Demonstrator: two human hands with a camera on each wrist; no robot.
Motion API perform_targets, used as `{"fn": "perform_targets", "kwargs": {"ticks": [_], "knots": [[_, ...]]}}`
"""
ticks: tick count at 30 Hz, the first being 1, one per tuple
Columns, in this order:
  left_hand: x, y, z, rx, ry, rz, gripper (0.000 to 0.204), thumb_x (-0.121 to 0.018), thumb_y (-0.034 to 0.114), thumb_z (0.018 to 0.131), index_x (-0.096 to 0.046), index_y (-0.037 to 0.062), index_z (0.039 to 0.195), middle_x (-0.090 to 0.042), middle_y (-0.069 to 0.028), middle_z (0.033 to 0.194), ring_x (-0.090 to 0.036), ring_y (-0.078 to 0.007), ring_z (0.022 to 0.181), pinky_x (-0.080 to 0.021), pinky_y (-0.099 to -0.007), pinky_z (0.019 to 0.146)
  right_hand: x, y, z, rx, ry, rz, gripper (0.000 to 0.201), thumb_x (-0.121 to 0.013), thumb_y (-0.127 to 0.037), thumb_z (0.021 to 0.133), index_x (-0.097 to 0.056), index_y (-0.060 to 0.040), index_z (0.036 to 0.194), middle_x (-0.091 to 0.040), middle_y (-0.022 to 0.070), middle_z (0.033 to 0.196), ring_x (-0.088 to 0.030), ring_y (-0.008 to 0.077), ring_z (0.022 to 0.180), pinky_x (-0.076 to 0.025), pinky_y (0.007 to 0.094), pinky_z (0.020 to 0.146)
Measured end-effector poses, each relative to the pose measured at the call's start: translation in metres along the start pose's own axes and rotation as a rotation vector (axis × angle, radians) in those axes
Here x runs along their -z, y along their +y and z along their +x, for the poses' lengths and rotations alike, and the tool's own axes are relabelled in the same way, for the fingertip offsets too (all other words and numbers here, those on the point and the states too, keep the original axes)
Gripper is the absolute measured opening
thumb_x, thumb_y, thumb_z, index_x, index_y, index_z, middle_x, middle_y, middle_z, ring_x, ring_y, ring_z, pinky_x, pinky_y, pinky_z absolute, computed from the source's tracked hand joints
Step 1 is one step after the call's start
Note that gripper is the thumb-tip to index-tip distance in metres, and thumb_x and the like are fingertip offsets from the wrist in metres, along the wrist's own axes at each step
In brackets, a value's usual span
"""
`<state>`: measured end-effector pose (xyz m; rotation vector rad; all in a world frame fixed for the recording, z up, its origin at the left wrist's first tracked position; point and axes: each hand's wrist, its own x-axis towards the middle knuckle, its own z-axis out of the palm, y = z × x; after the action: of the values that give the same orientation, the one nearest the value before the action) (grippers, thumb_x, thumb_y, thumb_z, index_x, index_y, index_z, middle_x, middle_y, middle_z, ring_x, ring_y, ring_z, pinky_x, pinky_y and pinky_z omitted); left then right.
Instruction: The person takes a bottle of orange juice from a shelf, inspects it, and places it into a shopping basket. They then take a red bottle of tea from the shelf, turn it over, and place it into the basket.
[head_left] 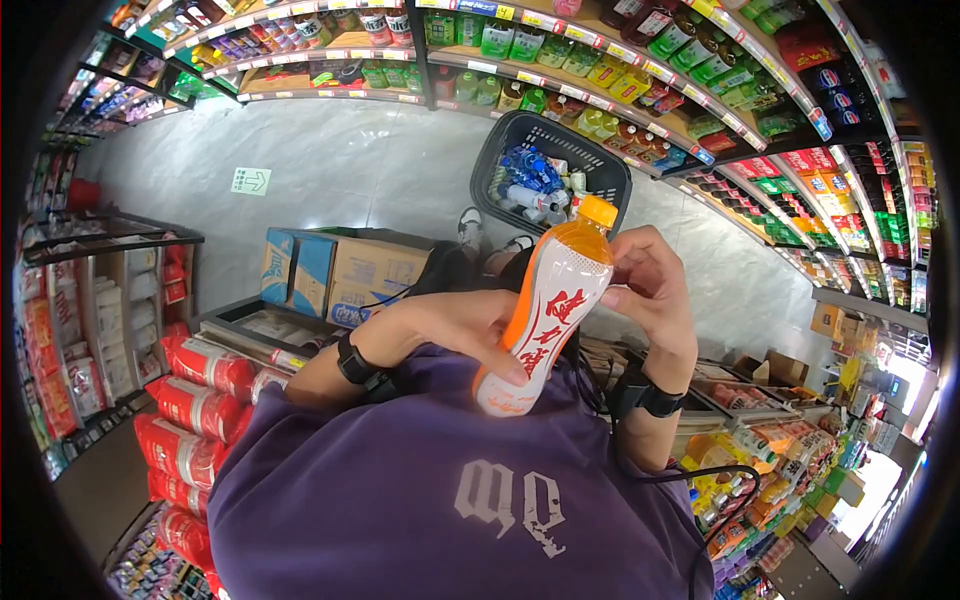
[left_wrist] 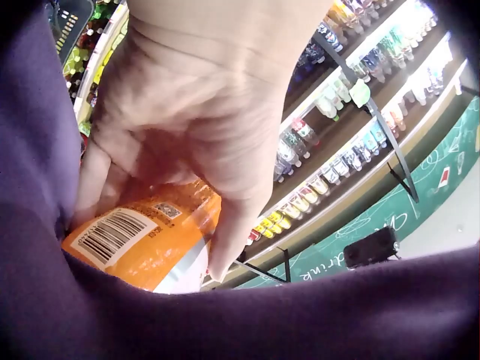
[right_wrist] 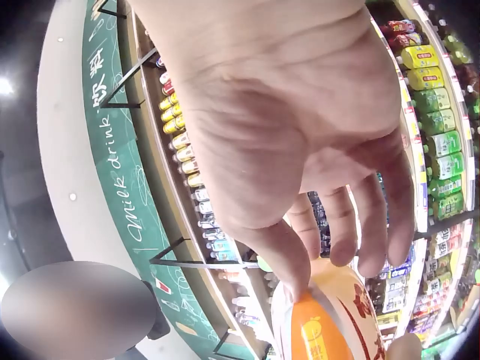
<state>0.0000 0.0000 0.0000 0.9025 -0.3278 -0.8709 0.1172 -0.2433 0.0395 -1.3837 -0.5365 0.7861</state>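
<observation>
An orange plastic drink bottle [head_left: 562, 315] with an orange cap and a white label with red characters is held tilted before the chest, cap end pointing away. My left hand [head_left: 455, 325] grips its lower part, thumb across the label. In the left wrist view, a barcode shows on the orange side of the bottle [left_wrist: 165, 240] under the fingers. My right hand [head_left: 650, 290] is at the upper part, thumb on the label's edge and fingers bent behind. The right wrist view shows the right hand's thumb [right_wrist: 289, 262] against the bottle [right_wrist: 330, 315].
A dark shopping basket [head_left: 500, 140] holding several bottles stands on the floor just beyond my feet. Drink shelves [head_left: 590, 75] curve along the far side. Cardboard boxes [head_left: 370, 275] and red packages [head_left: 195, 450] are to the left. A black cable [head_left: 725, 470] hangs by my right arm.
</observation>
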Motion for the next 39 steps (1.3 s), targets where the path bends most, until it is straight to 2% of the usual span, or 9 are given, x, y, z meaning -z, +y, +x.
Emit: {"fn": "perform_targets", "kwargs": {"ticks": [4, 9, 22, 39], "knots": [[-0.0017, -0.0062, -0.0053, 0.032, 0.006, 0.009, 0.057, -0.085, 0.015, 0.082, -0.056, 0.0003, 0.129, -0.07, -0.0119, 0.12, -0.066, -0.019, 0.112, -0.052, -0.0344, 0.097, -0.008, 0.0009, -0.0047, 0.003, 0.02, 0.028, 0.038, -0.076, 0.005, 0.083, -0.055, -0.0055, 0.113, -0.065, 0.0026, 0.102, -0.064, 0.0113, 0.094, -0.052, 0.0275, 0.084], [-0.0011, 0.001, -0.005, 0.036, 0.044, 0.005, 0.055, -0.085, 0.015, 0.082, -0.058, 0.0, 0.128, -0.07, -0.0116, 0.119, -0.066, -0.0187, 0.111, -0.052, -0.0345, 0.098, -0.0066, 0.0034, -0.0031, -0.019, 0.03, 0.042, 0.039, -0.076, 0.005, 0.084, -0.055, -0.0052, 0.114, -0.065, 0.0024, 0.103, -0.064, 0.0115, 0.093, -0.053, 0.0278, 0.084], [-0.0009, -0.0041, -0.003, 0.002, 0.018, -0.009, 0.053, -0.084, 0.014, 0.083, -0.058, 0.0006, 0.127, -0.07, -0.0111, 0.119, -0.066, -0.0181, 0.111, -0.052, -0.0336, 0.098, -0.0061, 0.0031, -0.0025, -0.008, 0.044, 0.008, 0.042, -0.077, 0.006, 0.082, -0.055, -0.0053, 0.116, -0.067, 0.0026, 0.106, -0.065, 0.0113, 0.094, -0.054, 0.0275, 0.083], [-0.0001, -0.0047, -0.0034, -0.008, 0.016, 0.006, 0.054, -0.084, 0.015, 0.083, -0.059, -0.0004, 0.128, -0.07, -0.0108, 0.119, -0.066, -0.0182, 0.111, -0.052, -0.0336, 0.098, -0.0062, 0.0011, -0.002, 0.02, 0.051, -0.034, 0.036, -0.078, 0.006, 0.082, -0.057, -0.0045, 0.109, -0.067, 0.0027, 0.099, -0.065, 0.0116, 0.092, -0.052, 0.0268, 0.081]]}}
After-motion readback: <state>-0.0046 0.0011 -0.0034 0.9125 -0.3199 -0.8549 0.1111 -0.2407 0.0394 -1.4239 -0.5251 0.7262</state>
